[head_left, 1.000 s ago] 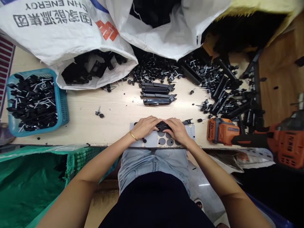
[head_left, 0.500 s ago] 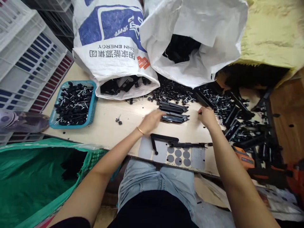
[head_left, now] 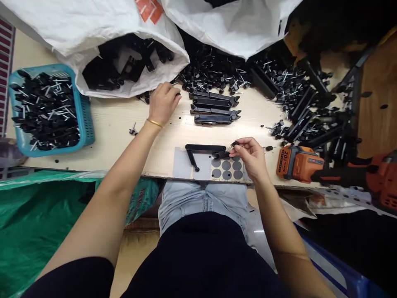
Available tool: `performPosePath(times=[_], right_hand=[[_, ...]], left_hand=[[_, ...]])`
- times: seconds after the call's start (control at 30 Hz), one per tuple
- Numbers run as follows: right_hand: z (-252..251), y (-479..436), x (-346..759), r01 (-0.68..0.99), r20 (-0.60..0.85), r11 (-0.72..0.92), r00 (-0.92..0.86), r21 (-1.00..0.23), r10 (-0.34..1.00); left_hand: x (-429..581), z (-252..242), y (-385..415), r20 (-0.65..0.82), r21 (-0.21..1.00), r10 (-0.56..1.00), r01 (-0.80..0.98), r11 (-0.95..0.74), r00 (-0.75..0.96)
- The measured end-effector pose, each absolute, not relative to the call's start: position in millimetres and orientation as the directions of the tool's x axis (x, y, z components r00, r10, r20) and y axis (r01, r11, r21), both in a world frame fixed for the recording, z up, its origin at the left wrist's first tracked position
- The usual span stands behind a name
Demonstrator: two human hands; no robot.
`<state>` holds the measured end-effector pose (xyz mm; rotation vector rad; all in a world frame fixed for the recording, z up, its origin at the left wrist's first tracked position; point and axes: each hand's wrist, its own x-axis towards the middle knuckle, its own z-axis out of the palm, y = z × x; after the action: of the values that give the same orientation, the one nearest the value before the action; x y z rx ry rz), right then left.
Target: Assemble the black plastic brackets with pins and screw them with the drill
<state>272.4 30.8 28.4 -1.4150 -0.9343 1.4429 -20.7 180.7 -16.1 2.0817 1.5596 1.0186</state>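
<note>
My right hand (head_left: 250,156) pinches a black-headed screw (head_left: 235,144), its metal shank pointing left. Just below that hand, a jointed black arm (head_left: 206,148) lies bent on the table, its right part partly covered by my fingers. My left hand (head_left: 163,102) is closed in front of the white sack's mouth, beside the loose screw pile. Something small and dark shows at its fingertips, too little to name. Between the hands and further back, several folded black arms (head_left: 215,109) lie side by side in a stack.
A blue basket (head_left: 85,120) of black-headed screws stands at left. White sacks (head_left: 124,25) of black parts lie along the back. Heaped screws (head_left: 214,70) and black arms spread to the right. An orange power tool (head_left: 300,163) rests at the right front edge, by grey round pads (head_left: 226,164).
My left hand has left the folded arms and moved left toward the sack. My right hand has come from the screw pile to the bent arm, now showing a screw. The camera view has shifted.
</note>
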Motion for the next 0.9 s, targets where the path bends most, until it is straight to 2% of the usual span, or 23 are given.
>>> performPosePath(times=[0.03,0.1,0.13,0.2,0.3,0.43,0.53,0.6,0.67,0.9], right_hand=[[23,27,268,-0.098,-0.324,-0.316,0.075,-0.944,0.943],[16,25,264,-0.07,-0.297,-0.29,0.112,-0.954,0.948],[15,25,264,-0.014,-0.273,-0.273,0.109,-0.962,0.956],[20,27,266,0.199,-0.191,-0.198,0.057,-0.96,0.98],[35,30,267,0.573,-0.062,0.022,-0.127,-0.819,0.99],[45,35,260,0.781,-0.044,0.208,-0.288,-0.589,0.957],[39,38,258,0.828,-0.016,0.252,-0.3,-0.5,0.954],[32,38,259,0.81,-0.022,0.245,-0.303,-0.532,0.953],[26,36,262,0.774,-0.02,0.223,-0.291,-0.593,0.957],[15,30,264,0.713,0.024,0.168,-0.208,-0.681,0.978]], left_hand=[[-20,-9,164,0.348,0.707,0.936,0.642,-0.296,0.048],[-16,5,125,0.28,0.833,0.955,0.519,-0.19,-0.101],[-12,10,105,0.215,0.889,0.966,0.438,-0.133,-0.143],[-3,16,70,0.059,0.964,0.987,0.267,-0.017,-0.15],[10,12,39,-0.082,0.988,0.987,0.118,0.099,-0.14],[20,2,32,-0.078,0.981,0.983,0.164,0.105,-0.166],[24,1,30,0.025,0.934,0.983,0.355,0.041,-0.181],[26,2,25,0.099,0.88,0.981,0.474,-0.009,-0.166],[25,2,20,0.134,0.858,0.981,0.512,-0.045,-0.139],[17,-3,23,0.052,0.974,0.972,0.227,0.002,-0.23]])
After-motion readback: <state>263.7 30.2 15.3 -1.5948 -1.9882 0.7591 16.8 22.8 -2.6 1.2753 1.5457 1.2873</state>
